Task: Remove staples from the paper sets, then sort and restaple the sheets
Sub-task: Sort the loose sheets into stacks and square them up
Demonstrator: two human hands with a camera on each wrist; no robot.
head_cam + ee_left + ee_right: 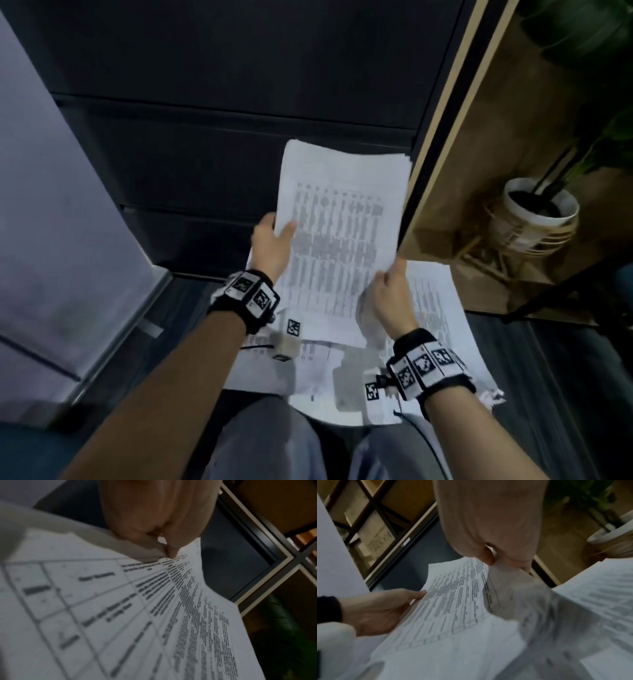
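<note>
The left hand (272, 245) is holding the left edge of a printed paper set (342, 240), thumb lying on top and fingers underneath. The right hand (390, 294) is pinching the near right corner, fingers curled round the sheet edge. The set is being held raised above the loose sheets (442, 325) lying on the lap. No staple is discernible; blur is preventing confirmation. The step is probably the separating or sorting of sheets. Keep the left grip firm, peel one sheet at a time, and keep the edges aligned so pages are not creasing or slipping.
</note>
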